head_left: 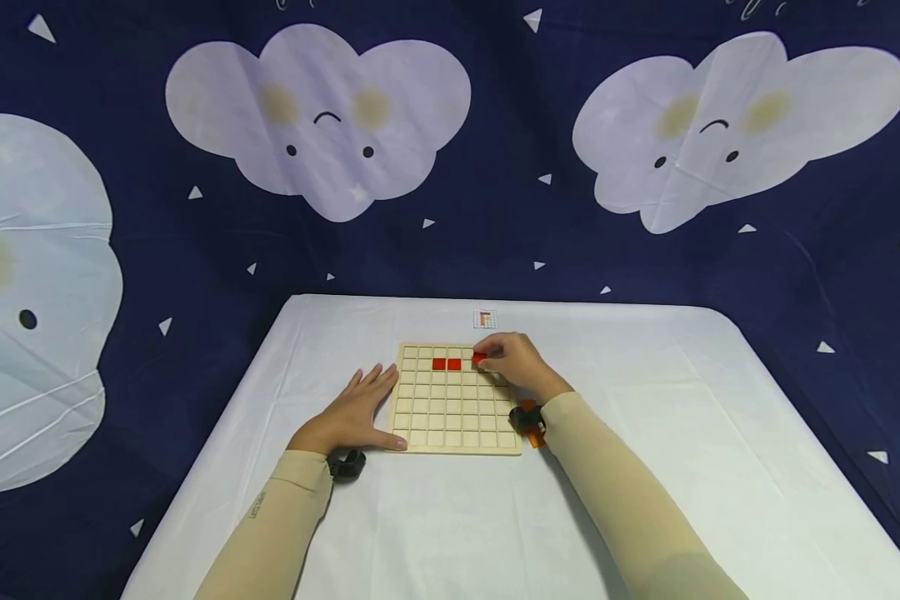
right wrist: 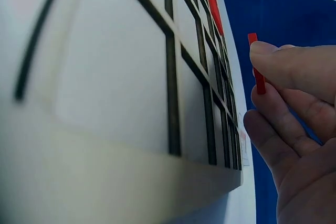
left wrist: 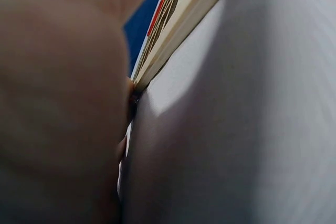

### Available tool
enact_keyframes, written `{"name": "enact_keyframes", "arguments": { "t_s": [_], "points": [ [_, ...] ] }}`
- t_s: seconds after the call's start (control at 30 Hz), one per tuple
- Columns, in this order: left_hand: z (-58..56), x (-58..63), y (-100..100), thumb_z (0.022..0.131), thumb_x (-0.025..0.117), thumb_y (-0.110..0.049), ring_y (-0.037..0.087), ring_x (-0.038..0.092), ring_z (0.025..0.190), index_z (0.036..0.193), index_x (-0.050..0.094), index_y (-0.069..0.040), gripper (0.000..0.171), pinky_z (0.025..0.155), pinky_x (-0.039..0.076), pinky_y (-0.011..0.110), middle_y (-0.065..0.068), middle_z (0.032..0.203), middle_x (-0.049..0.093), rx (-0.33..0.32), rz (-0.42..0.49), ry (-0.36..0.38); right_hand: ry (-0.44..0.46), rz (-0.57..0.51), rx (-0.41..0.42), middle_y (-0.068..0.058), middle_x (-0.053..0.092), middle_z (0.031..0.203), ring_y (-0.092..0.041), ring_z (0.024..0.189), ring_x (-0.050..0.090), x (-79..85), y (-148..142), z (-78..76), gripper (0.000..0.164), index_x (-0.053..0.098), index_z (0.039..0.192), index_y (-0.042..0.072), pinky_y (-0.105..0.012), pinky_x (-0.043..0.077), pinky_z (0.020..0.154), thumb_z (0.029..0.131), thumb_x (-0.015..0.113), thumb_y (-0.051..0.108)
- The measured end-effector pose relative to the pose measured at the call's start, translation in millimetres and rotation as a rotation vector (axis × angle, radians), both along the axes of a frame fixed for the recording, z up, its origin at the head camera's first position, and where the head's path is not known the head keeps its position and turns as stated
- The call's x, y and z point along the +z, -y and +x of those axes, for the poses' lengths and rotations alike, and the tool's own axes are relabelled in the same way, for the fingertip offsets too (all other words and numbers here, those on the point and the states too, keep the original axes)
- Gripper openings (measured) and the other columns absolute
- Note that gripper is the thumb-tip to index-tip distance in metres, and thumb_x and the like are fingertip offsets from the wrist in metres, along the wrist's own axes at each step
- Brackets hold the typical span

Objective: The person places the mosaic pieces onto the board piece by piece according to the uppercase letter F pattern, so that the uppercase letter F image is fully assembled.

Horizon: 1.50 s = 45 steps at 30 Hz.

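A wooden grid board (head_left: 450,417) lies flat on the white table, with two red square tiles (head_left: 446,364) side by side in its upper rows. My right hand (head_left: 516,360) is over the board's upper right part and pinches another red tile (right wrist: 256,66) between thumb and fingertips. In the right wrist view this tile is seen edge-on, apart from the board. My left hand (head_left: 356,414) rests spread at the board's left side, its thumb at the lower left corner. The left wrist view shows mostly the palm (left wrist: 58,103), close and blurred.
Behind the board lies a small printed pattern card (head_left: 485,319). Orange pieces (head_left: 537,437) lie by the board's right edge, partly hidden by the right wrist camera (head_left: 527,418). A dark blue cloth (head_left: 495,250) with clouds hangs beyond the white table (head_left: 667,467).
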<state>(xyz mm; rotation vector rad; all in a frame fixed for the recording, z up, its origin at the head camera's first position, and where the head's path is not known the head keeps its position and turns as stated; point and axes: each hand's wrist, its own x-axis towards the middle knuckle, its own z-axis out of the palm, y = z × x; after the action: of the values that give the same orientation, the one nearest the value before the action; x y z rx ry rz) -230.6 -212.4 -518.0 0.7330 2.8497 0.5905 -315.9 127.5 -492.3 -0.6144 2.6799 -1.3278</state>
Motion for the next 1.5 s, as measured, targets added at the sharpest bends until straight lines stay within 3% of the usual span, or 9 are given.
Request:
{"name": "enact_keyframes", "arguments": {
  "t_s": [0.37, 0.63, 0.9, 1.5],
  "points": [
    [0.4, 0.0, 0, 0.068, 0.081, -0.081, 0.031, 0.008, 0.159, 0.166, 0.024, -0.001, 0.139, 0.127, 0.001, 0.050, 0.012, 0.173, 0.020, -0.002, 0.009, -0.007, 0.004, 0.040, 0.011, -0.001, 0.075, 0.111, -0.019, 0.103, 0.071, 0.6, 5, 1.1, 0.024, 0.079, 0.119, 0.008, -0.036, 0.058, 0.092, 0.095, 0.081, 0.009],
    [-1.1, -1.6, 1, 0.068, 0.081, -0.081, 0.030, 0.007, 0.160, 0.166, 0.024, -0.001, 0.139, 0.127, 0.000, 0.049, 0.011, 0.173, 0.020, -0.008, 0.018, -0.006, -0.036, 0.069, 0.061, -0.002, 0.075, 0.111, -0.020, 0.103, 0.071, -1.2, 11, 1.1, 0.025, 0.078, 0.120, 0.005, -0.037, 0.059, 0.092, 0.096, 0.080, 0.008],
    [-1.3, -2.4, 2, 0.068, 0.080, -0.082, 0.030, 0.008, 0.159, 0.166, 0.023, -0.001, 0.139, 0.127, 0.001, 0.049, 0.011, 0.173, 0.019, -0.009, 0.016, -0.012, -0.047, 0.135, 0.093, 0.001, 0.075, 0.112, -0.016, 0.103, 0.069, -3.5, 17, -2.8, 0.024, 0.079, 0.120, 0.009, -0.034, 0.057, 0.092, 0.096, 0.079, 0.008],
    [1.6, 1.9, 0, 0.068, 0.081, -0.080, 0.031, 0.008, 0.159, 0.166, 0.024, -0.001, 0.138, 0.127, 0.001, 0.050, 0.012, 0.173, 0.020, 0.001, 0.005, -0.003, -0.018, 0.185, 0.080, 0.001, 0.075, 0.114, -0.017, 0.108, 0.068, -1.9, 23, -5.7, 0.028, 0.078, 0.121, 0.010, -0.036, 0.055, 0.098, 0.094, 0.082, 0.007]
  ]
}}
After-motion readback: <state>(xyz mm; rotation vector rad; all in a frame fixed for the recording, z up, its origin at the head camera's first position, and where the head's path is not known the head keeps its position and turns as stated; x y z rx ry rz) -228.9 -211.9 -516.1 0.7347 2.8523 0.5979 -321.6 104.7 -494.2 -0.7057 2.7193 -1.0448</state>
